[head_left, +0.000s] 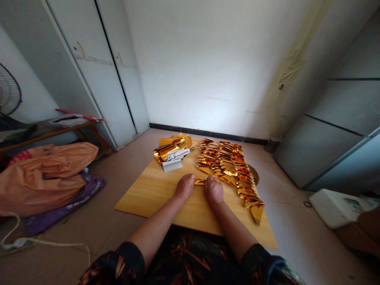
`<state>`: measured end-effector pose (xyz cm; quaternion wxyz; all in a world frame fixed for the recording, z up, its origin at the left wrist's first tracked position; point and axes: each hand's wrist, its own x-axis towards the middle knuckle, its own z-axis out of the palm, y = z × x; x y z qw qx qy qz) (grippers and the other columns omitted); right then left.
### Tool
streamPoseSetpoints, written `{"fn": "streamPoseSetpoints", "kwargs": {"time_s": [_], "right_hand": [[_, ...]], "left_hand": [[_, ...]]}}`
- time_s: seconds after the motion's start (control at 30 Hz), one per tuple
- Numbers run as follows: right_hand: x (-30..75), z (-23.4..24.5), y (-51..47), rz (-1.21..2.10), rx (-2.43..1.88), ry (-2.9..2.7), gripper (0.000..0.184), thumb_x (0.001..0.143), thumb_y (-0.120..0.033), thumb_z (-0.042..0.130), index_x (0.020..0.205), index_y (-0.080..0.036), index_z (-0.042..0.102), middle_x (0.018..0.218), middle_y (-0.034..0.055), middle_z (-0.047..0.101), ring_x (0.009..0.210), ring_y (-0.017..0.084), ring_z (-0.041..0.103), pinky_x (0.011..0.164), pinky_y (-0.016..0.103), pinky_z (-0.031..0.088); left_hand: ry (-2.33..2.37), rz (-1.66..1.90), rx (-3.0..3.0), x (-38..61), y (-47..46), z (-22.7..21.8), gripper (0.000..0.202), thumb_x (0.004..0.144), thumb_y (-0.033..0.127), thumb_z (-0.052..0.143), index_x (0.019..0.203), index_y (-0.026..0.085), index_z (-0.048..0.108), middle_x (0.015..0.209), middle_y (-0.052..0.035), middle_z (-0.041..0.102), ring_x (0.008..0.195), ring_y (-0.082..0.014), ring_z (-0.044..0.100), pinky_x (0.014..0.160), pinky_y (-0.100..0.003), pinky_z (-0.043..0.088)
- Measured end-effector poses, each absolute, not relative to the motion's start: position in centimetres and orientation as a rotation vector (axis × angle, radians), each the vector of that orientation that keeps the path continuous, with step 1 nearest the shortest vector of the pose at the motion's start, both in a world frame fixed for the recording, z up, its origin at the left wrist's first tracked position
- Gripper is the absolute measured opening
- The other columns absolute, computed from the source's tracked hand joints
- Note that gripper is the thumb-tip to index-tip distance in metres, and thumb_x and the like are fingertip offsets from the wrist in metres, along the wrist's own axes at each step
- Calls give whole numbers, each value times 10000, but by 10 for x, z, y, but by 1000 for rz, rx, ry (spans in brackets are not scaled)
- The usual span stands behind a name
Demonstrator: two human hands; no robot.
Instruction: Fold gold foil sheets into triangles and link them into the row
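Between my two hands a small strip of shiny gold foil paper (200,181) is stretched just over the wooden board (142,194). Its left end is gripped by the closed fingers of my left hand (185,186), its right end by those of my right hand (214,189). Beyond my right hand lie several overlapping rows of folded gold foil pieces (225,162), running down the board's right side. Past my left hand sits a loose pile of gold foil sheets (175,145) with white paper (172,165) among them.
On the left floor are an orange plastic bag (44,174), a purple bag (68,209) and a pale cable (56,242). A wooden bench (86,124), a fan (10,89) and a cabinet (97,71) stand behind. At right are a grey fridge (332,130) and a white foam box (335,206).
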<state>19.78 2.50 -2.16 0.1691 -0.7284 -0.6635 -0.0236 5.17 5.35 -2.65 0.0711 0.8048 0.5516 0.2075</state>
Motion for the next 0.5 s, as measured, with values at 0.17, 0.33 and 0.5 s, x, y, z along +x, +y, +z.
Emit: {"fn": "streamPoseSetpoints", "kwargs": {"time_s": [0.17, 0.33, 0.5], "right_hand": [[200, -23, 25, -51, -2022, -1915, 131, 882, -160, 428, 846, -166, 554, 803, 51, 642, 645, 126, 569, 606, 234, 336], [199, -24, 25, -36, -2055, -1896, 140, 870, -138, 419, 852, -164, 556, 827, 59, 652, 651, 131, 569, 595, 235, 329], [200, -21, 25, -10, -2064, -1891, 146, 873, -137, 417, 865, -158, 562, 832, 64, 652, 652, 132, 576, 583, 232, 333]], "left_hand": [[1624, 724, 2363, 51, 56, -29, 183, 878, 120, 425, 843, 181, 593, 831, -48, 630, 822, -168, 566, 747, -260, 418], [1648, 721, 2376, 54, 56, -31, 200, 877, 111, 414, 852, 186, 598, 827, -51, 635, 824, -173, 576, 743, -256, 421], [1666, 738, 2350, 55, 57, -31, 186, 880, 123, 425, 872, 184, 600, 829, -48, 640, 818, -169, 580, 740, -252, 419]]}}
